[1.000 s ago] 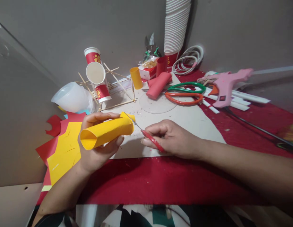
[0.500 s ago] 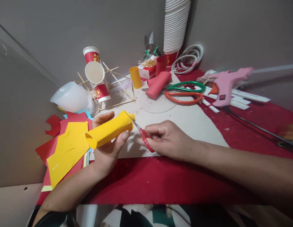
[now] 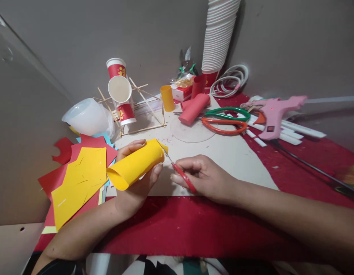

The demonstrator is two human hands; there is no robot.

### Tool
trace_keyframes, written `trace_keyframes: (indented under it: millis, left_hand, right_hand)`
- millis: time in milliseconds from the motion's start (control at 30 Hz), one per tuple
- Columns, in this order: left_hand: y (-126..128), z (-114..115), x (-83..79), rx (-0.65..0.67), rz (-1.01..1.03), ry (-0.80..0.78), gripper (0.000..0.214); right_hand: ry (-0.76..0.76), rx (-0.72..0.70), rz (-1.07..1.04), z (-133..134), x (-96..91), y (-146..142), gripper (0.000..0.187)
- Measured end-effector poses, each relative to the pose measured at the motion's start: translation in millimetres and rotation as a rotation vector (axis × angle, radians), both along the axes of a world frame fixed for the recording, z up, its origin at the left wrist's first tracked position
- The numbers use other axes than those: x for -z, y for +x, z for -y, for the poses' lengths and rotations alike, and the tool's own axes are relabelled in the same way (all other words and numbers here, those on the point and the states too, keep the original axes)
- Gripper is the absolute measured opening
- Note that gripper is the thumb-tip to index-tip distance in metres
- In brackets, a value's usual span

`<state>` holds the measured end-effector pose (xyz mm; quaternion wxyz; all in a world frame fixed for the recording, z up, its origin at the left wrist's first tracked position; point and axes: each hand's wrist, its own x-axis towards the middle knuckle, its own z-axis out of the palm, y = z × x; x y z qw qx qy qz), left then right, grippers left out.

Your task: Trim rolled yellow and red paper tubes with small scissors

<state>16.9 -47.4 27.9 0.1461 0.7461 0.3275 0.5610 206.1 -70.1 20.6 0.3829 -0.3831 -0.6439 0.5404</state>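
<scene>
Nearest to the body is the red-covered counter (image 3: 177, 229); above it, the grip of the left hand (image 3: 138, 191) is closed around a yellow paper tube (image 3: 139, 162), which is held in the air with its open mouth toward the near left; the grip of the right hand (image 3: 208, 177) is closed on the red handles of small scissors (image 3: 184, 177), whose blades lie at the tube's far end, though I cannot tell how wide they stand; the tube should be very light, somewhat springy but easy to crease, and not so slippery; it is best taken around the middle with little pressure, because the open mouth would probably flatten; to the left lie coloured sheets (image 3: 85, 172); under and beyond the hands is a pale board (image 3: 237, 160); farther, one sees a stick frame (image 3: 142, 130), paper cups (image 3: 120, 88), and red tubes (image 3: 195, 109) beside large scissors (image 3: 227, 109); to the right is a pink glue gun (image 3: 275, 118); farthest, a tall stack of white cups (image 3: 221, 34) stands near the grey wall (image 3: 151, 34).
</scene>
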Motion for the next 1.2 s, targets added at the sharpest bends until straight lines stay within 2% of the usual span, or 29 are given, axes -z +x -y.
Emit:
trace_keyframes:
  millis: [400, 700, 1200]
  left_hand:
    - [2.4, 3.6, -1.4, -0.01, 0.033, -0.084, 0.043]
    - [0.2, 7.4, -3.7, -0.025, 0.01, -0.172, 0.041]
    - [1.5, 5.3, -8.4, 0.024, 0.06, -0.209, 0.04]
  right_hand:
    - [-0.094, -0.013, -0.033, 1.3, 1.0, 1.0, 0.051]
    - [-0.105, -0.013, -0.086, 1.5, 2.9, 0.5, 0.05]
    - [-0.095, -0.004, -0.115, 1.4, 5.4, -0.2, 0.051]
